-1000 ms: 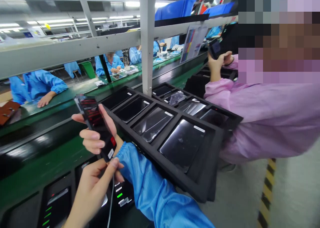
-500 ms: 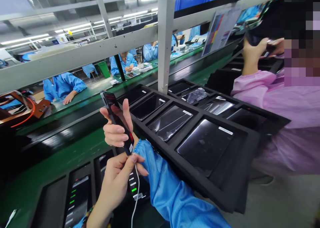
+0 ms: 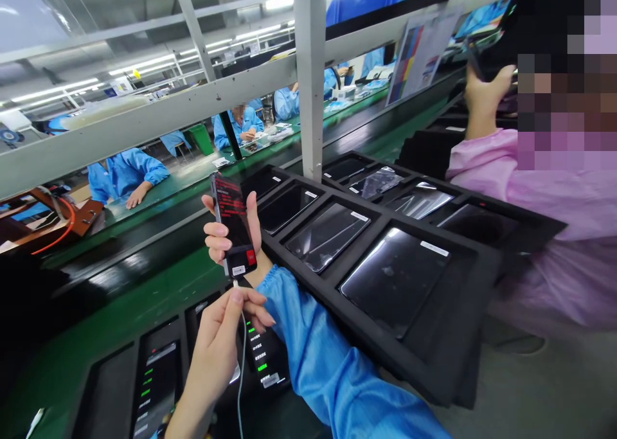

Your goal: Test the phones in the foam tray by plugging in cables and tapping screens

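Tray on the green surface at lower left carries a phone lit with green and white text. Next to it, the left hand pinches a white cable between thumb and fingers, its plug at the lower end of the held phone; how deeply it is seated cannot be told. The right hand, half closed, grips that phone upright and slightly tilted, fingers curled at its left edge, thumb at the right, red text on its screen. To the right, a black tray of dark, labeled phones lies beside the blue sleeve. At far right, a pink-sleeved co-worker holds a dark device.
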The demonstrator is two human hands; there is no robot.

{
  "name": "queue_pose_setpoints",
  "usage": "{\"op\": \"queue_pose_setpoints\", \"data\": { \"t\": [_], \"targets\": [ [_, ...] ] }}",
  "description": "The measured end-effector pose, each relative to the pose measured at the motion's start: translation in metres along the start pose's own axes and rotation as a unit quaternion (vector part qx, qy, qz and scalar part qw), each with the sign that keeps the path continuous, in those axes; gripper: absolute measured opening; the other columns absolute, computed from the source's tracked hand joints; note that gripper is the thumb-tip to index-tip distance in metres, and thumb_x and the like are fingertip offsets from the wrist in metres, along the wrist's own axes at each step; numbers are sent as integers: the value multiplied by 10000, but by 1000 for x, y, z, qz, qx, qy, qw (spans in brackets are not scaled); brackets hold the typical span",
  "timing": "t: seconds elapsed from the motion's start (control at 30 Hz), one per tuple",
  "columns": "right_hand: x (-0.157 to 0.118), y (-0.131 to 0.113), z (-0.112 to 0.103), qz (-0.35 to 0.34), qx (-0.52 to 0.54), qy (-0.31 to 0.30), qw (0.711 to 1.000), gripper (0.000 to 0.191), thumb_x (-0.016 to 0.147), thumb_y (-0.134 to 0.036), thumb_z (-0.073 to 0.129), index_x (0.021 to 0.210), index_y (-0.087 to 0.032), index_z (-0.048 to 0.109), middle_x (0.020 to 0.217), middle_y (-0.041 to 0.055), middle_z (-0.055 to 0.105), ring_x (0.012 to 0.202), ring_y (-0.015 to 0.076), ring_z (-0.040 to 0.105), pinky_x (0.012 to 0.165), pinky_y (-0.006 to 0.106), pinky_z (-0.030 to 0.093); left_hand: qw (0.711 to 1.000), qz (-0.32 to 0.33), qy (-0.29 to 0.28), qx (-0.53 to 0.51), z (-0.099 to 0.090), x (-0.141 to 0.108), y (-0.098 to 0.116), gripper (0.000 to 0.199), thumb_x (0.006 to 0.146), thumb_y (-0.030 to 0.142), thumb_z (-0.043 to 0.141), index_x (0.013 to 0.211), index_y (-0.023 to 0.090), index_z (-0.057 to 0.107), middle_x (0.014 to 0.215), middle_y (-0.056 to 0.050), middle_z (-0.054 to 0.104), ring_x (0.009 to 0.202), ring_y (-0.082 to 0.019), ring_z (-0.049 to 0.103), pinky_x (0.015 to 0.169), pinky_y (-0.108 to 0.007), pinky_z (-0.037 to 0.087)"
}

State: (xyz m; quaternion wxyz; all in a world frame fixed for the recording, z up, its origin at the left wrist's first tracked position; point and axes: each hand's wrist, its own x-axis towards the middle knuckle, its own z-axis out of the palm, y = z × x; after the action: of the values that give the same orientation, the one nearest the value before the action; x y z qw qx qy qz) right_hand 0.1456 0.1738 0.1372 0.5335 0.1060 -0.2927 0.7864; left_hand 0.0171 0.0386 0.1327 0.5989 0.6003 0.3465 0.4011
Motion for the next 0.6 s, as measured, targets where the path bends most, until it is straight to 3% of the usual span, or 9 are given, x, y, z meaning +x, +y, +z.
{"op": "queue_pose_setpoints", "data": {
  "t": [0.17,0.27,0.37,0.6],
  "targets": [
    [2,11,3,-15,43,24,999,1192,922,-1002,-114,1539,-276,602,825,-40,415,657,152,235,532,211,427,994,46,75,-67,10,1,-12,598,990,731,786,805,177,661,619,-21,615,604,-159,554,643,-260,514],
    [5,17,6,-27,66,45,996,1201,916,-1025,-87,1549,-279,610,824,-50,389,653,139,241,532,197,412,988,49,81,-123,17,1,-11,567,990,678,817,778,186,632,576,7,549,596,-142,502,631,-239,482],
    [4,21,9,-19,97,31,995,1207,902,-1059,-41,1551,-284,619,843,-36,403,669,149,285,544,211,478,978,48,90,-180,24,1,-3,553,947,627,889,748,184,624,550,17,522,575,-122,441,603,-214,456],
    [0,15,6,-28,132,36,990,1144,933,-1038,-6,1509,-280,628,889,-2,448,718,175,332,588,237,547,967,-34,96,-235,20,5,15,577,745,533,1067,747,166,622,559,56,444,543,-89,401,529,-174,449]
  ]
}}
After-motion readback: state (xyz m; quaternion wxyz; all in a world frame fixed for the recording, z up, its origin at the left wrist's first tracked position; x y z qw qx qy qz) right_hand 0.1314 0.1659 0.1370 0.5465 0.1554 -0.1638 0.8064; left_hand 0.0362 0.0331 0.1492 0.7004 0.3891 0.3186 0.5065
